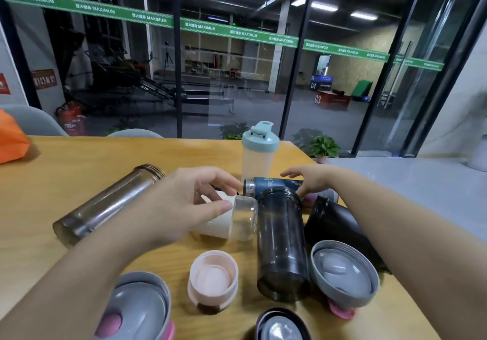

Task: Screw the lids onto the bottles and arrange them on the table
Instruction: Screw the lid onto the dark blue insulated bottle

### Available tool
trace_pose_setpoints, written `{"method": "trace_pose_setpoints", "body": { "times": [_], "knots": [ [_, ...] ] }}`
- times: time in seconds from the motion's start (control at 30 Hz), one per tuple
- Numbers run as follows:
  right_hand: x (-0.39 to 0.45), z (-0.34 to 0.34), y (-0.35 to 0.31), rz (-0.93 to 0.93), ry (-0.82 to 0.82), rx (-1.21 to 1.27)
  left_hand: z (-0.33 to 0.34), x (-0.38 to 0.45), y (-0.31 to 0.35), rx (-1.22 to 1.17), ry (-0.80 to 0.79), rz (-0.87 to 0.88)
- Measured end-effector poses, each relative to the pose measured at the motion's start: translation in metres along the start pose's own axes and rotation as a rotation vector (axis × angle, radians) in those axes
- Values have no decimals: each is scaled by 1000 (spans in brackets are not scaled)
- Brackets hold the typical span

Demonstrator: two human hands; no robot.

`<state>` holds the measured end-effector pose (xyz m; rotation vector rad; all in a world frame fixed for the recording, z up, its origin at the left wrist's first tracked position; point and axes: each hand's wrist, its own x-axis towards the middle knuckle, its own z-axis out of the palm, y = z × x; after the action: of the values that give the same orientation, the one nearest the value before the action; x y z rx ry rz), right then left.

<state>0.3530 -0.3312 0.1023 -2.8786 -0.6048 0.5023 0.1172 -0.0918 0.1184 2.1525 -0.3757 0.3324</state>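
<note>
Left hand (181, 202): fingers loosely spread over a clear glass bottle (237, 219) lying on its side, no firm hold visible. Right hand (313, 180): fingers extended, touching a blue bottle (274, 185) lying behind. Beside these, lying: smoky bottle (283, 244), black bottle (340, 230), long tinted bottle (105, 205). Upright at the rear: capped shaker (259, 152). Near edge of wooden table (66, 160): pink lid (213, 277), grey lid (344, 273).

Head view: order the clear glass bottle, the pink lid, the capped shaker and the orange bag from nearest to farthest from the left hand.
From the left hand:
1. Clear glass bottle, lying right at the fingers, just to their right.
2. Pink lid, on the table below the hand, towards the camera.
3. Capped shaker, upright beyond the hand, to its right.
4. Orange bag, at the table's far left edge.
</note>
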Motion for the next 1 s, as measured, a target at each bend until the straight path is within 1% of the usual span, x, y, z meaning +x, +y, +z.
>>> {"method": "trace_pose_setpoints", "body": {
  "times": [0.13,0.37,0.5,0.7,1.0],
  "knots": [
    [8,1,-5,11,-50,-70,16,-9,5,37,-60,11],
    [5,9,-7,-3,8,-116,39,-32,13,125,-174,-43],
    [-3,10,-6,1,72,-117,47,-39,17,195,-238,-54],
    [-18,-2,-10,-71,188,-109,53,-44,19,271,-308,-91],
    [-49,-16,-18,-164,424,-144,68,-52,25,395,-413,-105]
  ]
}}
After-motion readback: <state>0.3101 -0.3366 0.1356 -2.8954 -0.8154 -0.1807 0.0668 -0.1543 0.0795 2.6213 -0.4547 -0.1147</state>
